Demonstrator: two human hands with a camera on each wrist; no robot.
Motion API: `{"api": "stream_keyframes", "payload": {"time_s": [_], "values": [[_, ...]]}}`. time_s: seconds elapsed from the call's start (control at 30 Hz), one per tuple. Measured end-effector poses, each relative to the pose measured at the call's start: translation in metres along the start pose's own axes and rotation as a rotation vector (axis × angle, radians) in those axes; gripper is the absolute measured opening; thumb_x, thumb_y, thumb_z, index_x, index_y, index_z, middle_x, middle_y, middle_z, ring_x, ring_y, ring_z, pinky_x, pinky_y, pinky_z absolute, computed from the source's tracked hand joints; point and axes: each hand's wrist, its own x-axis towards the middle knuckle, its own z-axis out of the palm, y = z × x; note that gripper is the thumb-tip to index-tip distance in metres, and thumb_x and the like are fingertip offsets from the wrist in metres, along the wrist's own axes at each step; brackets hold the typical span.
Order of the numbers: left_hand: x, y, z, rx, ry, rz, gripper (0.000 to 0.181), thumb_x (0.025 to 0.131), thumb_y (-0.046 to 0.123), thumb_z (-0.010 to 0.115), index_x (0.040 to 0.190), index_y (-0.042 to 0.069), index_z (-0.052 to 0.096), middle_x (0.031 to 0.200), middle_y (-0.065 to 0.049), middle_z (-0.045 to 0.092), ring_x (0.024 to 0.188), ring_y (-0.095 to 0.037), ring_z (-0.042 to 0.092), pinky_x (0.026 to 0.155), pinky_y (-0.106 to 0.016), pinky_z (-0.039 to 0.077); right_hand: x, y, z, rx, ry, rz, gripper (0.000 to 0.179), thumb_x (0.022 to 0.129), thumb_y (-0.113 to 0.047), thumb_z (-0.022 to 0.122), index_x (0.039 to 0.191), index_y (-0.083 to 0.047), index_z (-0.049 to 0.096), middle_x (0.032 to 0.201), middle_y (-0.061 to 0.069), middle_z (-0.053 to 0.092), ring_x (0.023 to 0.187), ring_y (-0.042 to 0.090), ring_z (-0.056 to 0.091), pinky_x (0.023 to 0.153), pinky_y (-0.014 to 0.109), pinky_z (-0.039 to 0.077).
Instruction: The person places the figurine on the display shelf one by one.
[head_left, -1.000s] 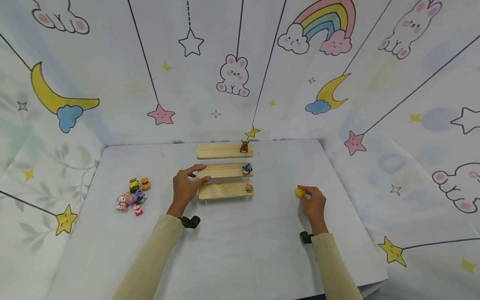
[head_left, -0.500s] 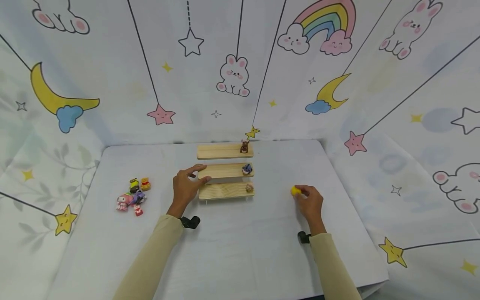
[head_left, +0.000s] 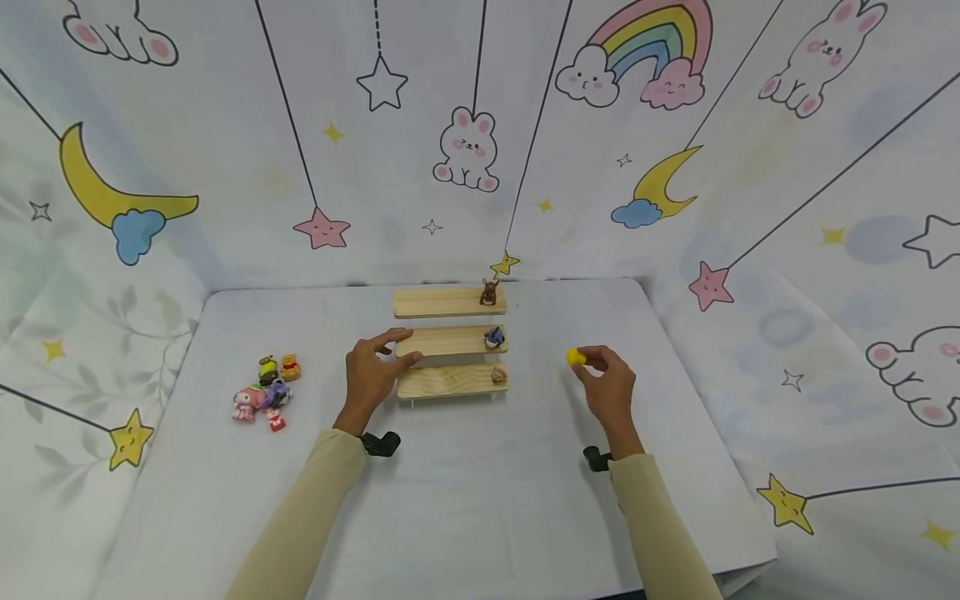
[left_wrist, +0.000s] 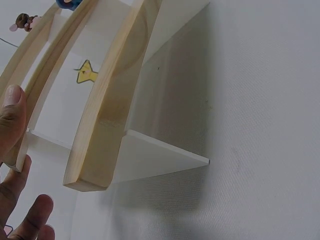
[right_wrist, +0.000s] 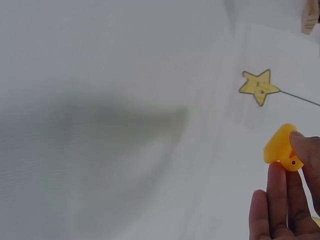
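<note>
My left hand (head_left: 370, 373) grips the left end of the middle board of a three-tier wooden shelf (head_left: 442, 342), thumb at the front and fingers behind. In the left wrist view, the thumb (left_wrist: 12, 117) lies against that board. My right hand (head_left: 609, 390) pinches a small yellow toy duck (right_wrist: 281, 147) between thumb and fingertips. It is off the table, to the right of the shelf. Along the shelf's right end stand a brown figurine (head_left: 489, 293) on top, a blue-grey one (head_left: 494, 337) in the middle and a small beige one (head_left: 498, 375) at the bottom.
A cluster of several toy figurines lies on the left of the white table (head_left: 450, 500), among them a pink-hooded figure (head_left: 245, 405) and a yellow bear (head_left: 291, 367). Printed fabric walls rise behind and on both sides. White supports (left_wrist: 160, 155) hold up the lowest board.
My right hand has moved left and slightly away from me, carrying the toy duck closer to the shelf. The left hand stays in place on the middle board.
</note>
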Motion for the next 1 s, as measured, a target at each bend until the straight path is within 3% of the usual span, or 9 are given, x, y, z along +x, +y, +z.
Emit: {"api": "stream_keyframes", "payload": {"time_s": [0.4, 0.63, 0.87, 1.0], "values": [[0.000, 0.001, -0.001, -0.002, -0.003, -0.007, 0.048, 0.081, 0.042, 0.093, 0.126, 0.030, 0.081, 0.137, -0.002, 0.075, 0.105, -0.031, 0.068, 0.083, -0.040, 0.045, 0.007, -0.041, 0.006, 0.056, -0.015, -0.080, 0.029, 0.090, -0.010, 0.086, 0.117, -0.011, 0.077, 0.120, 0.010, 0.078, 0.110, 0.030, 0.074, 0.102, 0.058, 0.056], [-0.001, 0.002, -0.001, 0.000, -0.004, -0.013, 0.048, 0.081, 0.041, 0.093, 0.126, 0.030, 0.080, 0.137, -0.001, 0.075, 0.106, -0.031, 0.068, 0.085, -0.040, 0.046, 0.011, -0.064, 0.009, 0.086, -0.022, -0.127, 0.030, 0.090, -0.012, 0.087, 0.118, -0.013, 0.079, 0.120, 0.007, 0.078, 0.109, 0.027, 0.073, 0.101, 0.050, 0.055], [-0.001, 0.002, -0.001, 0.000, -0.006, -0.010, 0.048, 0.081, 0.041, 0.093, 0.126, 0.030, 0.080, 0.137, -0.001, 0.075, 0.106, -0.031, 0.068, 0.087, -0.042, 0.047, 0.016, -0.082, 0.017, 0.127, -0.034, -0.167, 0.028, 0.089, -0.013, 0.087, 0.117, -0.014, 0.080, 0.117, 0.006, 0.078, 0.107, 0.026, 0.074, 0.101, 0.052, 0.056], [-0.001, 0.001, 0.000, -0.002, -0.007, -0.012, 0.048, 0.081, 0.043, 0.093, 0.126, 0.032, 0.081, 0.137, 0.000, 0.075, 0.106, -0.030, 0.068, 0.087, -0.042, 0.047, 0.019, -0.090, 0.021, 0.126, -0.039, -0.176, 0.028, 0.090, -0.016, 0.087, 0.117, -0.017, 0.080, 0.115, 0.002, 0.077, 0.106, 0.021, 0.073, 0.100, 0.047, 0.057]]}}
